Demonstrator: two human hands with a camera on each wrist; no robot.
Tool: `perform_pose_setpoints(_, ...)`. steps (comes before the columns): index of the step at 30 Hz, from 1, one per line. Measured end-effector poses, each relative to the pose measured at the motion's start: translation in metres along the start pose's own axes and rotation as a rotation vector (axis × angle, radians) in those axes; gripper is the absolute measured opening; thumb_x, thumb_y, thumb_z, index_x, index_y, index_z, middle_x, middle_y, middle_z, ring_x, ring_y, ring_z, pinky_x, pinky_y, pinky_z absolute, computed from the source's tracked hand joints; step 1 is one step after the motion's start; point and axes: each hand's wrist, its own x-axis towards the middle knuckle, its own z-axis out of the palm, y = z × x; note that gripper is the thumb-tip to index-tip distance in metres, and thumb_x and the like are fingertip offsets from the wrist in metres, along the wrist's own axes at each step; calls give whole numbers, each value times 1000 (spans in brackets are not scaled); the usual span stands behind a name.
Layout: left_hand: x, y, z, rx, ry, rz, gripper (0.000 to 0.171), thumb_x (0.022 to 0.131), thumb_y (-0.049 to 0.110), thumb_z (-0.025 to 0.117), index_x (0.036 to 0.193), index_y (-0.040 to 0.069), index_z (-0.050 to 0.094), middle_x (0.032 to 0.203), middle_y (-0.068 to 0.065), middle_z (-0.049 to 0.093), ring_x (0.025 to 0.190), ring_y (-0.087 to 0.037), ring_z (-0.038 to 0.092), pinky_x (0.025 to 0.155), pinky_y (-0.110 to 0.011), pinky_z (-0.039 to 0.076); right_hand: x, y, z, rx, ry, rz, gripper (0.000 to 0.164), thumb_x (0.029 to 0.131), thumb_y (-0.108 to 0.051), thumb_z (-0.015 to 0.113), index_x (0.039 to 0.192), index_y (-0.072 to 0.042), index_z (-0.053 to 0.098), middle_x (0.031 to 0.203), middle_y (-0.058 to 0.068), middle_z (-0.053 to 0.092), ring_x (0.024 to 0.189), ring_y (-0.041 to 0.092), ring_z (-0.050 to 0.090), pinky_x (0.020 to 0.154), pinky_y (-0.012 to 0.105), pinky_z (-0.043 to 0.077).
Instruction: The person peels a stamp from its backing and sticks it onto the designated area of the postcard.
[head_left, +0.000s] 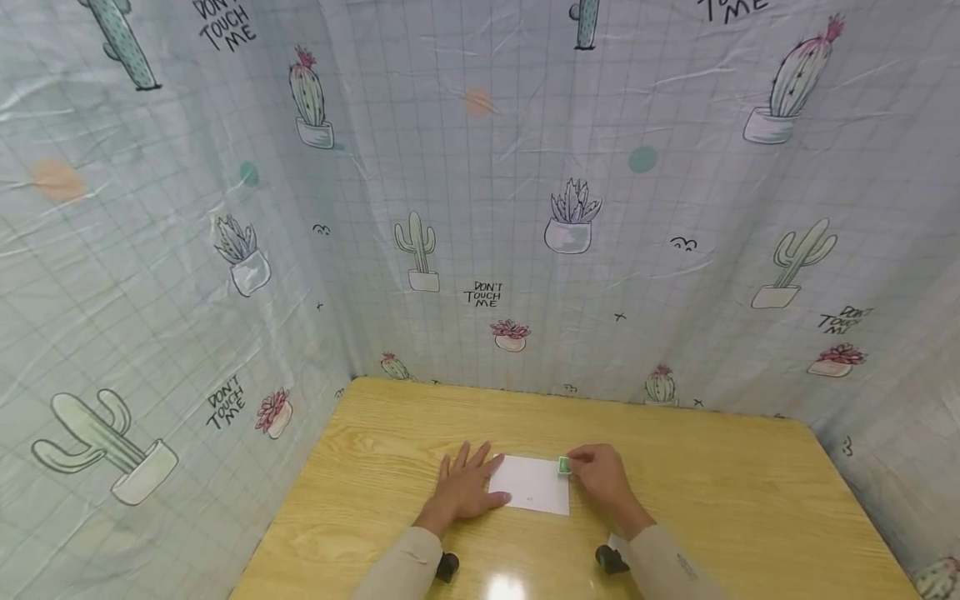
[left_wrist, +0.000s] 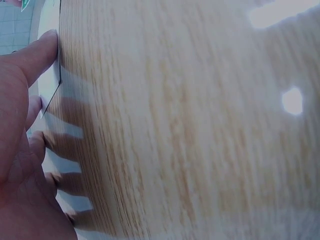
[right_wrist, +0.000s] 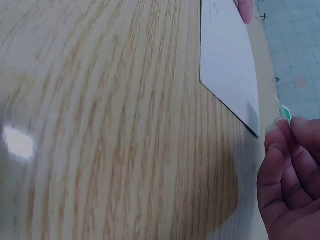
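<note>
A white, envelope-sized rectangle of paper (head_left: 531, 486) lies flat on the table, with a small faint mark near its lower edge. My left hand (head_left: 467, 487) rests at its left end with fingers spread; thumb and fingertips press on the paper. At the upper right corner, my right hand (head_left: 602, 477) pinches a small green stamp (head_left: 564, 466) with a white border between thumb and fingers. In the right wrist view the stamp (right_wrist: 286, 112) shows nearly edge-on and slightly bent, held just above the paper's corner. The pinching fingers hide part of it.
The wood-grain table (head_left: 375, 467) runs back to a fabric curtain (head_left: 487, 208) printed with cacti. Black wrist devices (head_left: 611, 559) sit under both forearms. A small white piece (head_left: 619, 546) shows beside the right sleeve. Bright light reflects off the table's near side.
</note>
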Motion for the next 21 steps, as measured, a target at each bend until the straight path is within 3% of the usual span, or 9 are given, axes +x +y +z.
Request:
perform_pose_setpoints(10,-1,0,1,-3,3,4,75,99,57,63,161,21,42,174,-10,26,162,-46,14,124,-74,10,1,-1,4,22,-13,-8,9,93,0,70,96,0,78,96,12,76,80,16,66,69,29,57)
perform_pose_setpoints(21,2,-3,4,7,4,-7,75,98,57,63,161,22,42,174,-9,26,162,-45,14,125,-74,9,2,-7,6,-28,-44,-26,8,92,1,71,94,0,78,90,9,75,75,15,64,67,29,56)
